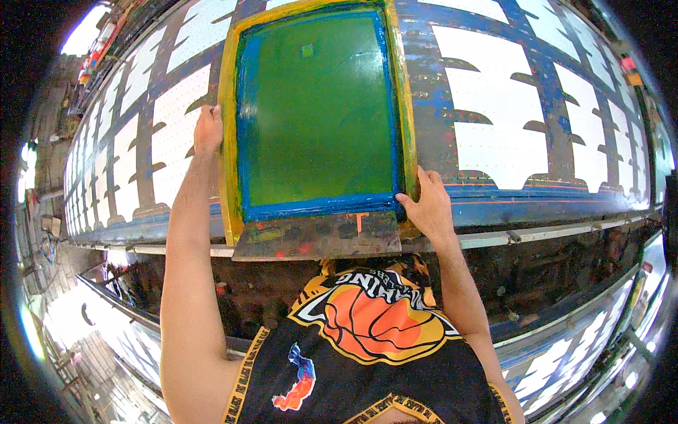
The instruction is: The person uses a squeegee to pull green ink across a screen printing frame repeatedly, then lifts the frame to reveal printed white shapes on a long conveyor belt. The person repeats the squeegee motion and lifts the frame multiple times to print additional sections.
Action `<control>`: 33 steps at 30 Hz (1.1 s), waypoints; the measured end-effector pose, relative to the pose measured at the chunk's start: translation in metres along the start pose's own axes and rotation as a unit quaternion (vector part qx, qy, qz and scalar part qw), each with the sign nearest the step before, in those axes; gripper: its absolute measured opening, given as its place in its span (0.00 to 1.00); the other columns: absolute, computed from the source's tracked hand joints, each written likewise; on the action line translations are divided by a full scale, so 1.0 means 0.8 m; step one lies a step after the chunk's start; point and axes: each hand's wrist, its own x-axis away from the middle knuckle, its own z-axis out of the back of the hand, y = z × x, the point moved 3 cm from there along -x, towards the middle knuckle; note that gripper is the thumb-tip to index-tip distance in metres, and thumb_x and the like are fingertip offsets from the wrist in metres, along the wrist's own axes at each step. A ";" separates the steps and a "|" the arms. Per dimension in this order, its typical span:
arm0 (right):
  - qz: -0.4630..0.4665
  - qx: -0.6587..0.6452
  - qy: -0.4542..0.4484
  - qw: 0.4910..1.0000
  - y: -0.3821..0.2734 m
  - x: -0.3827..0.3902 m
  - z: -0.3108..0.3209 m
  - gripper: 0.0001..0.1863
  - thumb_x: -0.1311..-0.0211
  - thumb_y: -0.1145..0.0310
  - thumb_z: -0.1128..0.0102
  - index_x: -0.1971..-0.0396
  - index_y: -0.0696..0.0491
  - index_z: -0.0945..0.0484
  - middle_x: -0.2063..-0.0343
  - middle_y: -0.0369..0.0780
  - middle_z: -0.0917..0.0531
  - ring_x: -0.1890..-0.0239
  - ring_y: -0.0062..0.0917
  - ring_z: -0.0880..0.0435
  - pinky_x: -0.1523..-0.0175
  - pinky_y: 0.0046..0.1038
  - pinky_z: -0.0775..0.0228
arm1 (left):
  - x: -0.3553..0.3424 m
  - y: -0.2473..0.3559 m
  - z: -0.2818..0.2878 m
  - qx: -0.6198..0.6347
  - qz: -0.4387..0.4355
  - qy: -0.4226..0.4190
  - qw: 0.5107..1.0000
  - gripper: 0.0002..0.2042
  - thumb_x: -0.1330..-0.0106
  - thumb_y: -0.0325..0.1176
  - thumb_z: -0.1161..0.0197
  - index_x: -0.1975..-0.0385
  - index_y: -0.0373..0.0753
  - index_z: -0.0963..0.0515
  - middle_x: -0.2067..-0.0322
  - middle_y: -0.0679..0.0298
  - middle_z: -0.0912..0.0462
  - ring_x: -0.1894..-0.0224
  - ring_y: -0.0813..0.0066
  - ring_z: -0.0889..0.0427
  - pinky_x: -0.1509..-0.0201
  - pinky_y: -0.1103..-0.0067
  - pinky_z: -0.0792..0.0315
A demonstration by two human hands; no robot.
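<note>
A screen-printing frame [229, 159] with yellow-stained bars lies on the long printing table before me. Its mesh [318, 120] is green, bordered by blue along the inner edges. My left hand [207, 132] is closed on the frame's left bar, about halfway up. At the lower right corner, my right hand [429, 205] grips the frame, thumb on top and fingers along the outer side. A dark, paint-spotted flap [318, 237] projects from the frame's near end over the table edge. What lies under the frame is hidden.
White cut fabric pieces [494, 113] lie in rows on the dark table to the right, and more white pieces [180, 116] to the left. A metal rail [551, 233] runs along the near edge. Behind me stands another table with white pieces [572, 360].
</note>
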 end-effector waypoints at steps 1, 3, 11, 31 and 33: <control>-0.001 0.009 0.018 1.000 -0.001 -0.001 -0.001 0.41 0.42 0.61 0.20 0.31 0.63 0.26 0.41 0.55 0.20 0.38 0.53 0.19 0.34 0.46 0.23 | 0.000 0.001 0.001 0.008 0.000 0.002 1.000 0.27 0.16 0.55 0.51 0.39 0.33 0.25 0.46 0.37 0.14 0.40 0.36 0.16 0.35 0.52 0.25; -0.015 0.028 0.016 0.999 -0.003 -0.003 -0.002 0.40 0.43 0.62 0.22 0.31 0.62 0.25 0.42 0.54 0.20 0.40 0.52 0.18 0.36 0.45 0.22 | 0.001 0.004 0.003 0.024 0.005 0.002 1.000 0.28 0.17 0.55 0.50 0.39 0.33 0.25 0.46 0.37 0.14 0.40 0.37 0.16 0.34 0.52 0.25; -0.001 0.059 0.030 0.998 -0.027 -0.003 0.018 0.39 0.47 0.63 0.23 0.34 0.61 0.22 0.47 0.51 0.18 0.45 0.49 0.15 0.41 0.44 0.18 | 0.001 -0.009 -0.001 0.057 0.026 0.035 0.997 0.26 0.18 0.54 0.44 0.39 0.35 0.24 0.45 0.44 0.12 0.43 0.42 0.13 0.37 0.56 0.22; 0.061 -0.030 0.086 0.994 0.170 -0.029 0.270 0.33 0.50 0.67 0.25 0.39 0.54 0.17 0.57 0.47 0.17 0.53 0.45 0.13 0.48 0.42 0.18 | 0.022 0.276 0.014 0.115 -0.049 0.058 0.990 0.26 0.21 0.57 0.39 0.40 0.39 0.17 0.44 0.52 0.11 0.42 0.56 0.13 0.35 0.66 0.24; 0.084 -0.020 0.118 0.989 0.230 -0.033 0.309 0.33 0.51 0.67 0.25 0.40 0.55 0.16 0.57 0.47 0.16 0.52 0.44 0.14 0.46 0.41 0.19 | 0.047 0.356 -0.007 0.117 -0.066 0.063 0.989 0.25 0.21 0.56 0.39 0.40 0.40 0.17 0.44 0.52 0.11 0.41 0.56 0.13 0.35 0.66 0.24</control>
